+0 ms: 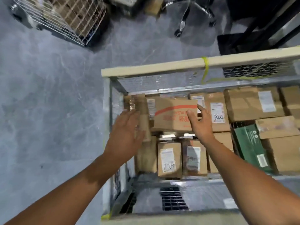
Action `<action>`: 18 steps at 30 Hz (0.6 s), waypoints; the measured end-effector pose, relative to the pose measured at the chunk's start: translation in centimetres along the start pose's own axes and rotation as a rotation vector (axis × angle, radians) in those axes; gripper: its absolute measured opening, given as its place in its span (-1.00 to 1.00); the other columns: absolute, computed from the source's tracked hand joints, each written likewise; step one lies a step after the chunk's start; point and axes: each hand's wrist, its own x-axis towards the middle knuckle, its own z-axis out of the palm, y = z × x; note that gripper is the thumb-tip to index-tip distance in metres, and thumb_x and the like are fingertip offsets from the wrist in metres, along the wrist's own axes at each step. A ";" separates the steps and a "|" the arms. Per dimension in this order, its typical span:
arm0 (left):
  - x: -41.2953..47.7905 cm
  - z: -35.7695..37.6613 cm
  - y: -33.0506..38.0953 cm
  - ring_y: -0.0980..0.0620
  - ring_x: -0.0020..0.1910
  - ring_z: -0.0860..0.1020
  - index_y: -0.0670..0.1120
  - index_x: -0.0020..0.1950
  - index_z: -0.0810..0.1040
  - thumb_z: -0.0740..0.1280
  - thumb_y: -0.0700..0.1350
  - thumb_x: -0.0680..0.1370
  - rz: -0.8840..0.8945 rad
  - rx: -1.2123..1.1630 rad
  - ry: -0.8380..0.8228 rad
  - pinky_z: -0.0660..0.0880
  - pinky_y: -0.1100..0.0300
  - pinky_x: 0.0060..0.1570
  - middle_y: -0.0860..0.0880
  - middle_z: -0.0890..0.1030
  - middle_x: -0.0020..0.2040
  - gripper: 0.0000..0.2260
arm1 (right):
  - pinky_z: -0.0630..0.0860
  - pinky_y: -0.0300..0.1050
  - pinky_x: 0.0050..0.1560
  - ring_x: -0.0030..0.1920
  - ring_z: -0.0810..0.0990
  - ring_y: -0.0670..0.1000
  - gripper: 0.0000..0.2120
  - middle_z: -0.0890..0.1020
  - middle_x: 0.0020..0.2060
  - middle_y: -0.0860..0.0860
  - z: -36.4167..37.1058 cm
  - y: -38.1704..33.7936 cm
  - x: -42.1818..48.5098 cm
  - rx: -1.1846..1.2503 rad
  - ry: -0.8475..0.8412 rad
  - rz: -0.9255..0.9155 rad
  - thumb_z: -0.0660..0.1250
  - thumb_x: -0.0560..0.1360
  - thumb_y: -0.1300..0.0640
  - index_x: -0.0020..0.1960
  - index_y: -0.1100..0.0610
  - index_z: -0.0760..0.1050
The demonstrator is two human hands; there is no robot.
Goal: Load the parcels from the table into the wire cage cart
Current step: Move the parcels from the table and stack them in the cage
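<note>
Several parcels [169,159] fill cart [154,82] on grey floor [48,111].

The wire cage cart [110,73] stands just in front of the person, with parcels [169,159] packed side by side inside it. In its far left corner a wide box [172,117] lies on top of lower parcels, with the left hand [125,132] beside its left end and the right hand [200,125] at its right end. Beyond the cart, a second wire cage [65,18] stands to the left and a chair base [191,12] to its right.
</note>
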 end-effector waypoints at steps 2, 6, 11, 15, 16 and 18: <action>2.1 3.6 0.3 -0.17 0.62 0.14 -0.11 0.58 0.35 0.11 0.23 0.56 -0.044 0.040 -0.042 0.03 -0.03 0.60 -0.13 0.33 0.58 -0.33 | 0.58 -0.36 -0.09 0.01 0.66 -0.13 -0.48 0.61 0.22 0.14 0.9 1.9 3.2 -0.015 0.002 0.000 0.43 0.61 -0.02 0.51 0.07 0.42; 5.9 9.7 0.3 -0.14 0.64 0.06 -0.03 0.61 0.26 0.22 0.16 0.64 -0.089 0.140 -0.125 -0.02 -0.15 0.62 -0.08 0.26 0.62 -0.43 | 0.57 -0.08 0.23 0.09 0.61 -0.08 -0.41 0.51 0.25 0.14 2.7 5.2 8.8 -0.097 -0.016 -0.037 0.43 0.58 -0.16 0.52 0.03 0.42; 9.1 14.7 -0.5 -0.07 0.66 -0.11 0.03 0.67 0.06 0.15 0.15 0.68 -0.117 0.217 -0.218 -0.12 -0.12 0.63 -0.02 0.07 0.68 -0.40 | 0.45 -0.11 0.28 0.13 0.51 0.00 -0.43 0.43 0.19 0.06 4.3 7.9 13.4 -0.127 -0.019 -0.057 0.42 0.61 -0.11 0.55 0.04 0.38; 11.0 16.9 -1.0 -0.10 0.67 -0.10 0.03 0.66 0.05 0.15 0.15 0.68 -0.063 0.308 -0.233 -0.21 -0.04 0.60 -0.04 0.07 0.68 -0.40 | 0.38 -0.16 0.25 0.18 0.49 0.03 -0.44 0.42 0.24 0.08 5.2 9.2 15.7 -0.171 0.000 -0.057 0.36 0.64 -0.12 0.56 0.05 0.36; 11.5 17.4 -1.2 -0.11 0.67 -0.10 0.03 0.66 0.04 0.15 0.16 0.67 -0.055 0.340 -0.256 -0.21 -0.06 0.61 -0.04 0.07 0.68 -0.39 | 0.36 -0.17 0.27 0.22 0.49 0.05 -0.45 0.42 0.28 0.12 5.5 9.6 16.3 -0.183 -0.003 -0.049 0.33 0.66 -0.12 0.57 0.06 0.34; 12.8 18.5 -1.4 -0.13 0.67 -0.14 0.03 0.67 -0.01 0.14 0.18 0.67 -0.038 0.405 -0.319 -0.22 -0.11 0.62 -0.04 0.02 0.69 -0.37 | 0.33 -0.17 0.31 0.33 0.48 0.11 -0.46 0.42 0.35 0.15 6.0 10.0 17.2 -0.198 -0.010 -0.028 0.28 0.68 -0.11 0.59 0.07 0.32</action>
